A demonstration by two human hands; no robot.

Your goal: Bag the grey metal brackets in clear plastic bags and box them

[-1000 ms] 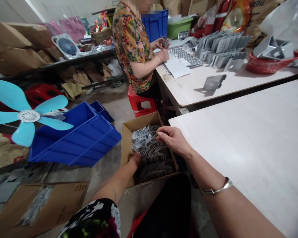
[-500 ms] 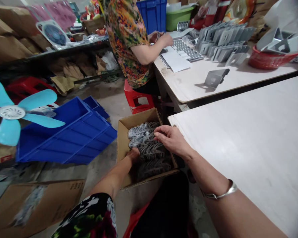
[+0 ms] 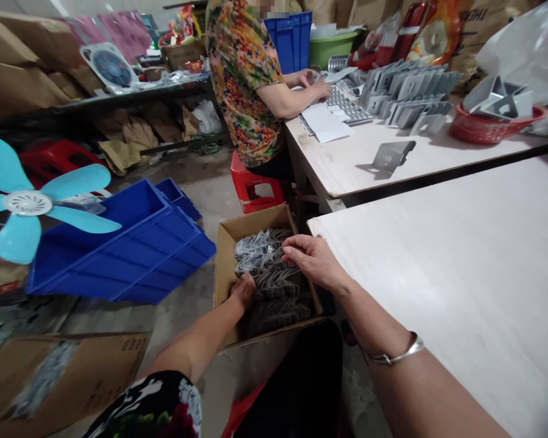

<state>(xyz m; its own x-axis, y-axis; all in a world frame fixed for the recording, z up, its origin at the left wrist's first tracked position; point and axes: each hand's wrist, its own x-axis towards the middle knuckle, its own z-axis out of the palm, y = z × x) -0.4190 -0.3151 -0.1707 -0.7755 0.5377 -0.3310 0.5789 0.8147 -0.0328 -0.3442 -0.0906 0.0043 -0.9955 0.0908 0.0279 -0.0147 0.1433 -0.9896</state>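
Observation:
An open cardboard box (image 3: 223, 243) on the floor holds rows of stacked grey metal brackets (image 3: 274, 281). My left hand (image 3: 244, 289) reaches into the box at its left side, fingers curled down among the brackets. My right hand (image 3: 313, 260) lies over the right side of the stack, fingers bent around a row of brackets. A silver bangle (image 3: 395, 355) sits on my right wrist.
A pale table (image 3: 461, 255) stands right of the box. At a second table (image 3: 347, 158) a person in a flowered top (image 3: 242, 67) handles grey parts from a red stool (image 3: 256, 185). Blue bins (image 3: 128, 249), a blue fan (image 3: 27, 204) and another box (image 3: 73, 377) lie left.
Both hands stay in the box, shifted only slightly along the brackets. The view has swayed a little. The other person's hands have moved over the parts on the far table.

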